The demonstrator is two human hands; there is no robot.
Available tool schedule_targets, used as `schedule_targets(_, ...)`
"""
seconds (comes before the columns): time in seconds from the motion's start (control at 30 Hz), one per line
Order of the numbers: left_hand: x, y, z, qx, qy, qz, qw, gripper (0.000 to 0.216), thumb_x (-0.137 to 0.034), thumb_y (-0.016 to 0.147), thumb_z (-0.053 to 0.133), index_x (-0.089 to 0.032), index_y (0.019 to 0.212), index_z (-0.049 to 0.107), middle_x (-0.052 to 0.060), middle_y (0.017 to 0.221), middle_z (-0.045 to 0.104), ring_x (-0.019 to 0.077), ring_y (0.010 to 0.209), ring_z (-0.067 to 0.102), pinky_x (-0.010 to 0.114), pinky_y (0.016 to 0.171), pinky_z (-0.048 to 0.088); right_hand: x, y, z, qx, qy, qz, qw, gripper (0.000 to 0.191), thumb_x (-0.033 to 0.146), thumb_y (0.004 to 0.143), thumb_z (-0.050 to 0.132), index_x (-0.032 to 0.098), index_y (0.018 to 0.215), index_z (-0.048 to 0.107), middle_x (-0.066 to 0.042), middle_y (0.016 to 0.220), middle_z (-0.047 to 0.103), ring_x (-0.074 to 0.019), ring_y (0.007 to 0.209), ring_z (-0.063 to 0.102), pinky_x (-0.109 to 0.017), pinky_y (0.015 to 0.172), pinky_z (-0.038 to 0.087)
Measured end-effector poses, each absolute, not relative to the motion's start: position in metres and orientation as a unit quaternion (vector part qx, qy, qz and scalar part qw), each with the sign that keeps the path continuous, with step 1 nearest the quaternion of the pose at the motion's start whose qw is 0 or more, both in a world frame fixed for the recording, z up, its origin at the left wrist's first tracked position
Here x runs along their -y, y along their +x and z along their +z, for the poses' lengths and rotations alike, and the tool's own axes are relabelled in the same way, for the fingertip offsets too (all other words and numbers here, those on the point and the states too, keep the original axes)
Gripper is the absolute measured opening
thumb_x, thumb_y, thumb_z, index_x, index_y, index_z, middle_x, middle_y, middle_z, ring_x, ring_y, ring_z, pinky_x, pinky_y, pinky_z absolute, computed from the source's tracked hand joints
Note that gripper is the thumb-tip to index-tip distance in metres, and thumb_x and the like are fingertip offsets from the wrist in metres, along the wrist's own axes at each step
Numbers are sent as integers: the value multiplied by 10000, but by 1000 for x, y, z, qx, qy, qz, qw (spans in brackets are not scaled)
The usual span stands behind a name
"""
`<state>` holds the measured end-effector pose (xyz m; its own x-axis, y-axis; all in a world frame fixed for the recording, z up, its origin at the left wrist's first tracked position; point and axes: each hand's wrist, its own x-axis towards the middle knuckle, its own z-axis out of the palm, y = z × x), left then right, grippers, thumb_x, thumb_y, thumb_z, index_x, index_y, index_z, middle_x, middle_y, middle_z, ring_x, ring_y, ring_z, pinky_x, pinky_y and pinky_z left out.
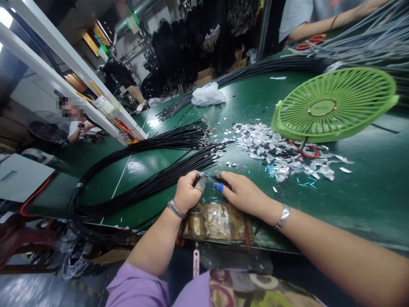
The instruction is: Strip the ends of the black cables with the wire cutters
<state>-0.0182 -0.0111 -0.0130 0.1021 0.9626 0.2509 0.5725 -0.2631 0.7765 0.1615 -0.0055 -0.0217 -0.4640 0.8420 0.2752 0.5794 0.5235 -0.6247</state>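
Observation:
My left hand (188, 192) is closed in a pinch on the end of a black cable (166, 177) near the front edge of the green table (367, 187). My right hand (243, 194) is closed too, fingertips meeting the left hand's at the same cable end; one finger wears a blue cover (218, 186). A thick bundle of black cables (140, 187) runs left from my hands and loops round. A second bundle (179, 138) lies just behind it.
A heap of silver and white scraps (271, 147) lies right of the cable ends. A green fan (332, 104) stands behind it, a white plastic bag (207, 94) farther back. Another person's arm (322, 23) rests at the far edge by red scissors (311, 41). Someone sits at far left.

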Motion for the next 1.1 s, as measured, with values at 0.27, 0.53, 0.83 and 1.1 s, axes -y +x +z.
schedule_targets(0.27, 11, -17, -12, -551, 702, 377, 249, 146, -281, 769, 567, -160, 687, 579, -30, 575, 529, 88, 534, 446, 205, 527, 352, 4, 160, -20, 821, -444, 235, 270, 166, 184, 844, 465, 212, 680, 458, 0, 635, 545, -146, 591, 497, -254, 573, 346)
schedule_targets(0.53, 12, -17, -12, -549, 709, 375, 234, 141, -273, 772, 560, -163, 686, 573, -20, 594, 539, 95, 552, 457, 210, 536, 355, 6, 160, -19, 827, -436, 224, 276, 155, 185, 839, 475, 214, 688, 456, -4, 646, 551, -147, 590, 496, -254, 579, 355)
schedule_targets(0.83, 12, -18, -14, -545, 704, 380, 249, 127, -270, 772, 566, -164, 704, 583, -17, 616, 559, 98, 566, 469, 211, 554, 370, 5, 160, -21, 823, -447, 221, 274, 148, 178, 834, 473, 214, 691, 455, -4, 642, 552, -148, 595, 500, -256, 574, 362)
schedule_targets(1.1, 12, -17, -10, -547, 687, 385, 284, 185, -309, 768, 579, -160, 661, 554, -31, 572, 513, 86, 541, 433, 207, 532, 353, 5, 161, -21, 840, -437, 178, 268, 160, 194, 848, 472, 213, 690, 458, -12, 655, 549, -152, 596, 487, -262, 572, 347)
